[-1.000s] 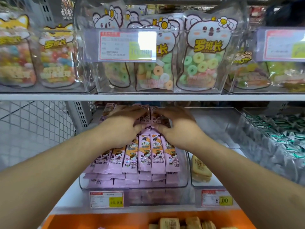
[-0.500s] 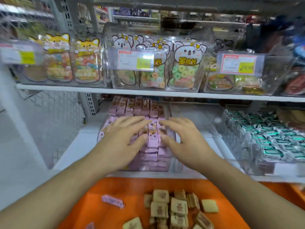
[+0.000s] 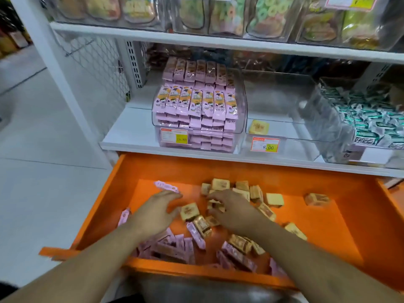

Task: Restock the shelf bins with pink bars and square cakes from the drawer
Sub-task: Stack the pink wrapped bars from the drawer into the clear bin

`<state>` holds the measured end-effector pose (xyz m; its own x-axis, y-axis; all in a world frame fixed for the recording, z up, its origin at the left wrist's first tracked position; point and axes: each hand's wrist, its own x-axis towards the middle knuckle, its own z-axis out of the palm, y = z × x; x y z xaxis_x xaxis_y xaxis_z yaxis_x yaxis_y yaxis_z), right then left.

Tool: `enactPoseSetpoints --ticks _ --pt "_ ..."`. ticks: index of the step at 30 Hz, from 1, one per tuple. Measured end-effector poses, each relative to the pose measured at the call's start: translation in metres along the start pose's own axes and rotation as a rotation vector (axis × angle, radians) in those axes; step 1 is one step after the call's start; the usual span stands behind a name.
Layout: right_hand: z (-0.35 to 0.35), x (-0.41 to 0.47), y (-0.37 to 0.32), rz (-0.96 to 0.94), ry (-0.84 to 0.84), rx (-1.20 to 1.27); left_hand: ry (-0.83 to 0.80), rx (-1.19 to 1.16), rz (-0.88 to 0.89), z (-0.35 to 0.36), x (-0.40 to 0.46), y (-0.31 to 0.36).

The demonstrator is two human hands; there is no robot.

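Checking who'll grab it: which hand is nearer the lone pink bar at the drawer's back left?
Left. The left hand has fingertips just below the pink bar; the right hand is farther right, over the square cakes.

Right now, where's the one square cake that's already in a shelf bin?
In the head view, the lone square cake lies at the front left corner of the clear middle bin, just right of the pink bar bin and above the 8.00 price tag.

right hand (image 3: 231, 212) fingertips hidden among square cakes (image 3: 220, 184) | grasp unclear | both hands blurred
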<state>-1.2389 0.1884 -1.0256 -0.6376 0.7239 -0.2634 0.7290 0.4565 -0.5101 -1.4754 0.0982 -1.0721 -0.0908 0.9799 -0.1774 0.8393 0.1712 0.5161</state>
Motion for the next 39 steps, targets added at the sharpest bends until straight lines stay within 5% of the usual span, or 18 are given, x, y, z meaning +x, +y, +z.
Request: enactPoseSetpoints --ticks 14,24,32,39 --pt "0.142 0.1 0.061 -0.149 -0.319 -0.268 -0.119 0.19 -0.094 0.067 0.138 -0.118" --pt "0.169 0.111 0.061 -0.096 -0.254 -0.434 -0.17 0.434 -0.187 0.082 0.156 -0.14" --pt "0.149 0.096 0.046 -0.091 -0.242 -0.296 -0.154 0.156 -0.255 0.05 0.126 -0.115" --pt "0.048 0.063 0.016 0.079 -0.128 0.348 -0.209 -0.03 -0.197 -0.014 0.092 -0.048"
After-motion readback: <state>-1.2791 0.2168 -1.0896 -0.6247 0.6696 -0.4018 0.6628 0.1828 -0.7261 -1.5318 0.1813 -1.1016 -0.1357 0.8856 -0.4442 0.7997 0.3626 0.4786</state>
